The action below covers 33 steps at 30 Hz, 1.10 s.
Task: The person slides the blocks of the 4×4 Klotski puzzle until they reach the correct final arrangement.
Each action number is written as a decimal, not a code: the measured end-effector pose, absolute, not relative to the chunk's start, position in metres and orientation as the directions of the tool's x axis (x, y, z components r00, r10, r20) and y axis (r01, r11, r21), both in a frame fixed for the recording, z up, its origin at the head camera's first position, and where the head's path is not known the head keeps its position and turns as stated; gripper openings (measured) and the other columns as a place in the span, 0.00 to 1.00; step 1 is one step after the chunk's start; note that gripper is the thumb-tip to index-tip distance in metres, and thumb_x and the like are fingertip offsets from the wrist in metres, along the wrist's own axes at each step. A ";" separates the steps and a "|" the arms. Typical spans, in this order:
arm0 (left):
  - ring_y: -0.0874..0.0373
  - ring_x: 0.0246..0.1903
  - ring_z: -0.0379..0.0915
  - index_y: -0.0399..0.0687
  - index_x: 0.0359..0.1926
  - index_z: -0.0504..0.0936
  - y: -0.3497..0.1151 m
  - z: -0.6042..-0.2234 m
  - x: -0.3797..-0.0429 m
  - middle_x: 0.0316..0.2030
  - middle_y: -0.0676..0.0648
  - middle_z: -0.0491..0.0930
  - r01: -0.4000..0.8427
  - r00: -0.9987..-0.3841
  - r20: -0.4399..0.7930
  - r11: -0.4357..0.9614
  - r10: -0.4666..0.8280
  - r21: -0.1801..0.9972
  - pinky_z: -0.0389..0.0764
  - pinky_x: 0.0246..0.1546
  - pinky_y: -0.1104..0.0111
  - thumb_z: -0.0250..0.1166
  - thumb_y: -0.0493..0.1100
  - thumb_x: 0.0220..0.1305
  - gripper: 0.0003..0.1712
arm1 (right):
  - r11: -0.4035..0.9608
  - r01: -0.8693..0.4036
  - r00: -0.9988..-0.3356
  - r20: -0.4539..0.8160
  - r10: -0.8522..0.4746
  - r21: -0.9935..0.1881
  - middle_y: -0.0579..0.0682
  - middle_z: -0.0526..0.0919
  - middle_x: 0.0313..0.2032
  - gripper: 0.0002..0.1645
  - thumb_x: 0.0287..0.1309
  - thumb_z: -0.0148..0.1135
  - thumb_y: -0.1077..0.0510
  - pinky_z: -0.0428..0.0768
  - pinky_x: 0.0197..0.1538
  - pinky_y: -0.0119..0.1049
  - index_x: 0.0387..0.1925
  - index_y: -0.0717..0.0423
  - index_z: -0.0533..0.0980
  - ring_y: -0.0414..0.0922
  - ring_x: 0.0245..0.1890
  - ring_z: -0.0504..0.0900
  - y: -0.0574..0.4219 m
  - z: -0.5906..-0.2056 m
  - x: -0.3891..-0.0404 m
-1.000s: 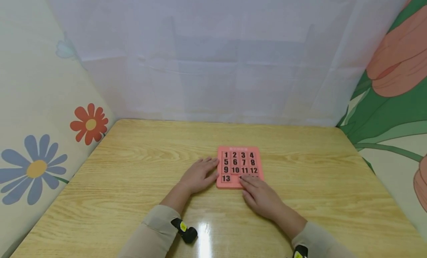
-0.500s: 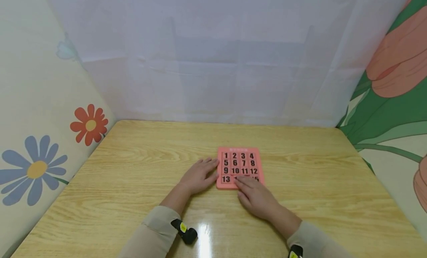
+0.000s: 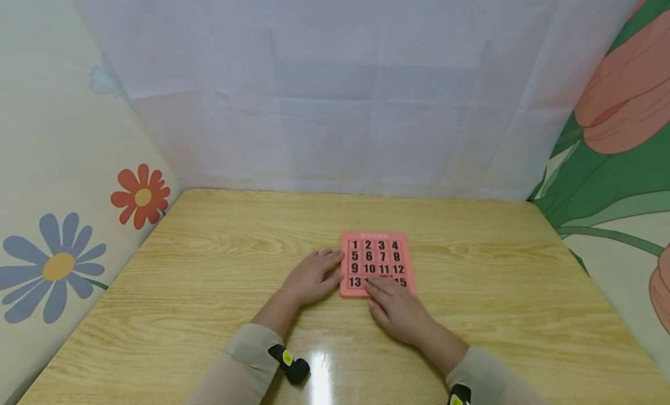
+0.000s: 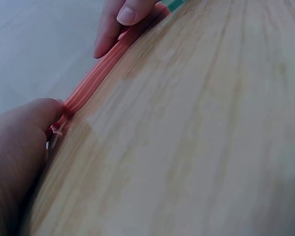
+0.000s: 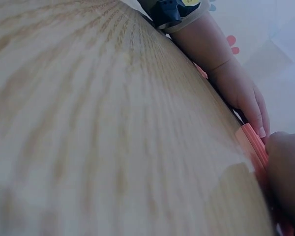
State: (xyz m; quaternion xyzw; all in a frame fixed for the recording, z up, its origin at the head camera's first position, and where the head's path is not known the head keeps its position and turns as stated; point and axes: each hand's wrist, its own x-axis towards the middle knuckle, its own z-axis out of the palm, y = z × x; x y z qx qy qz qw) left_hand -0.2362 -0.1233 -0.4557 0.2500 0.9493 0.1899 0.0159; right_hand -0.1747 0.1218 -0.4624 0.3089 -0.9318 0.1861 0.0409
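Note:
A pink number slide puzzle point(image 3: 374, 235) lies flat on the wooden table. Tiles 1 to 12 run in order through its upper rows. In the bottom row, tile 13 point(image 3: 355, 282) sits at the left and tile 15 point(image 3: 400, 282) at the right. Between them, a tile showing a "1" is partly covered by fingers. My right hand point(image 3: 402, 312) rests extended fingertips on that row. My left hand point(image 3: 310, 277) touches the puzzle's left edge with fingers and thumb, steadying it without curling round it. The left wrist view shows the pink frame point(image 4: 96, 76) edge-on.
The wooden table point(image 3: 235, 230) extends around the puzzle on all sides. A white cloth point(image 3: 335, 131) hangs behind its far edge. Flower-printed panels point(image 3: 57, 160) stand at both sides. Each sleeve carries a black wrist device point(image 3: 289, 363).
My right hand has moved left along the bottom row, sliding a tile into the gap beside 13. Tile 15 has come into view at the right. The left hand stays put.

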 end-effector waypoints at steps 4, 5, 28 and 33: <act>0.48 0.74 0.54 0.47 0.73 0.63 -0.123 -0.455 -0.235 0.72 0.47 0.64 0.467 -0.875 0.063 0.802 0.480 0.371 0.51 0.77 0.54 0.51 0.56 0.73 0.34 | 0.743 -0.584 -0.811 0.202 -0.548 -0.327 0.53 0.70 0.69 0.29 0.69 0.51 0.50 0.64 0.74 0.50 0.68 0.55 0.69 0.53 0.70 0.68 0.122 -0.462 -0.174; 0.48 0.74 0.54 0.47 0.73 0.63 -0.122 -0.455 -0.235 0.72 0.47 0.64 0.466 -0.875 0.062 0.802 0.480 0.372 0.51 0.77 0.54 0.52 0.56 0.73 0.34 | 0.745 -0.580 -0.814 0.205 -0.544 -0.329 0.53 0.70 0.69 0.29 0.69 0.52 0.50 0.64 0.74 0.50 0.67 0.55 0.69 0.53 0.70 0.68 0.123 -0.463 -0.174; 0.48 0.74 0.53 0.48 0.73 0.62 -0.123 -0.457 -0.236 0.72 0.48 0.63 0.465 -0.874 0.052 0.803 0.482 0.372 0.51 0.78 0.54 0.51 0.57 0.73 0.34 | 0.789 -0.521 -0.851 0.266 -0.453 -0.326 0.53 0.73 0.67 0.27 0.66 0.57 0.53 0.65 0.73 0.50 0.63 0.58 0.73 0.52 0.68 0.71 0.165 -0.467 -0.167; 0.48 0.74 0.53 0.47 0.73 0.62 -0.123 -0.456 -0.237 0.72 0.48 0.63 0.466 -0.874 0.053 0.802 0.483 0.374 0.51 0.78 0.54 0.51 0.57 0.73 0.34 | 0.790 -0.518 -0.853 0.263 -0.451 -0.326 0.53 0.73 0.67 0.26 0.66 0.57 0.53 0.64 0.73 0.49 0.63 0.58 0.73 0.51 0.68 0.70 0.170 -0.467 -0.166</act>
